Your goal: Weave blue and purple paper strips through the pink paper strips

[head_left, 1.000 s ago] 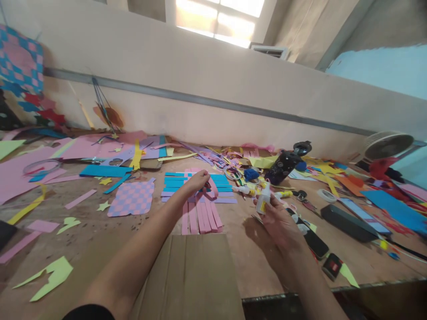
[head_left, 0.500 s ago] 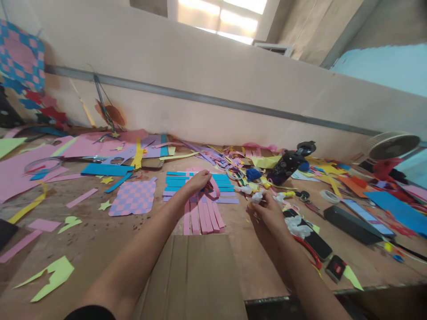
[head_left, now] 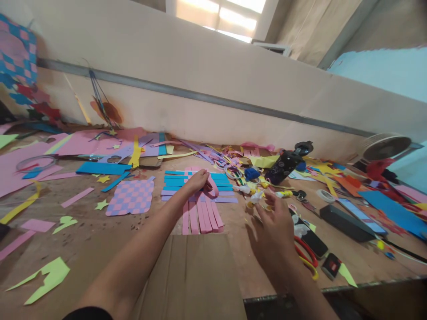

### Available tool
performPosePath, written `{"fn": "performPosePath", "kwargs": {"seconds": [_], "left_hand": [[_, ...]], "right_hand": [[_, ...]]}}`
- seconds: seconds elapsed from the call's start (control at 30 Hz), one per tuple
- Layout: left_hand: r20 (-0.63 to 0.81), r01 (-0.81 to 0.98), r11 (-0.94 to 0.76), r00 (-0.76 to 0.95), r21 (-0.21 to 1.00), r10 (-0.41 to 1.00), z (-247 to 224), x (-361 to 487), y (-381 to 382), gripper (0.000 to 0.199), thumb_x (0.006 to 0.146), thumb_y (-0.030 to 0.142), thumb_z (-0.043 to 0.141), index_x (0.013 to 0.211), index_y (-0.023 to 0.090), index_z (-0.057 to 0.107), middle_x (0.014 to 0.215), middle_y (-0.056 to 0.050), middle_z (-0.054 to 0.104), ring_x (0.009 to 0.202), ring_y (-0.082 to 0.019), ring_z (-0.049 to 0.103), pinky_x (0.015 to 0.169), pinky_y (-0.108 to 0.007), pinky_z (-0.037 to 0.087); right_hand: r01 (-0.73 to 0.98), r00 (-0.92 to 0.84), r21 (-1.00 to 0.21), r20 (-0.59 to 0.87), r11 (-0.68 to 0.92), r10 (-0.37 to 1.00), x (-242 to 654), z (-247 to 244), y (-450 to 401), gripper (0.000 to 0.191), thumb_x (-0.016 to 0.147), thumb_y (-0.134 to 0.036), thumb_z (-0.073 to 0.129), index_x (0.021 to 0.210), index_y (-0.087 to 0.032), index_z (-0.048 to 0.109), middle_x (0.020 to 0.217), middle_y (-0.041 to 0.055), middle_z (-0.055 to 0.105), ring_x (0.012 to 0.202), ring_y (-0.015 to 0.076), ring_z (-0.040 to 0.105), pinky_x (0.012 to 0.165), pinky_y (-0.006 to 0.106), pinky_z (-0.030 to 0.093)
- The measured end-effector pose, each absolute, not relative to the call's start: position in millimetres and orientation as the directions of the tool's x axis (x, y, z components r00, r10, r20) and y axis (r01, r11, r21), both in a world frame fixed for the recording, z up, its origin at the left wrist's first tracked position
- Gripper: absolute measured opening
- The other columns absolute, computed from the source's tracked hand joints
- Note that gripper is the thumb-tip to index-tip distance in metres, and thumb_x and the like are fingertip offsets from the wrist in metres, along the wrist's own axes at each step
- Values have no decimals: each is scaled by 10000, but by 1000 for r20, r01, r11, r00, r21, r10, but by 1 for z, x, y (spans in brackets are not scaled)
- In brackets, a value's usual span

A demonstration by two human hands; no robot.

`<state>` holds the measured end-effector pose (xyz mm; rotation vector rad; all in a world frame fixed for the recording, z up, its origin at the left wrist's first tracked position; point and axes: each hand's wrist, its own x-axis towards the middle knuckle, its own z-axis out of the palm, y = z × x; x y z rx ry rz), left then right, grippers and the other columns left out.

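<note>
Pinching a pink paper strip (head_left: 212,190) with our left hand (head_left: 197,182) here, folded up in a loop over the blue-and-pink paper weave (head_left: 176,181) lying flat on the counter (head_left: 238,258). Our right hand (head_left: 274,233) is wide open, fingers spread, hovering empty just beside the red-handled scissors (head_left: 304,252).

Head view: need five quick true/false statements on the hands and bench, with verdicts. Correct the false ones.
1. The left hand holds a looped pink paper strip. True.
2. The right hand grips a glue bottle. False: it is open, holding nothing visible.
3. Red scissor handles lie right of the right hand. True.
4. The checked pink-and-lilac paper mat lies right of the left hand. False: it lies left of it.
5. Blue paper strips run crosswise to the hanging pink strips. True.
</note>
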<state>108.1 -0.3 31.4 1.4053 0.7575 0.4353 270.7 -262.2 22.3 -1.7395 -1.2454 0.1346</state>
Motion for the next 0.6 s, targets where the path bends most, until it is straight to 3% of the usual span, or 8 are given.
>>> {"fn": "performPosePath", "kwargs": {"seconds": [0.07,0.17,0.37,0.6], "left_hand": [[-216,161,145,689,976,691,32,109,0,123,1103,327,413,1026,231,407,627,26,645,554,-169,705,571,-230,561],[-218,164,145,682,976,698,33,109,0,107,1101,274,388,1007,227,413,620,18,645,572,-181,706,580,-248,567],[-199,160,123,669,979,716,33,106,2,129,1087,240,414,960,220,419,638,12,654,549,-155,680,576,-229,558],[-189,163,105,684,981,705,34,105,2,137,1093,265,386,966,224,420,649,12,648,582,-160,697,612,-252,587]], "right_hand": [[715,498,-697,460,-49,735,254,31,-263,489,891,-429,696,1362,-301,660,1428,131,639,1367,391,541,1152,599,439],[747,393,-663,373,-55,841,240,36,-249,397,989,-449,549,1305,-277,714,1354,123,722,1297,361,627,1129,592,460],[872,101,-487,279,50,955,240,17,-218,425,1018,-362,481,1340,-238,730,1451,141,688,1364,340,615,1170,552,448],[943,93,-331,161,-35,983,243,3,-216,504,1041,-358,419,1469,-219,645,1564,130,595,1460,326,537,1225,571,387]]}}
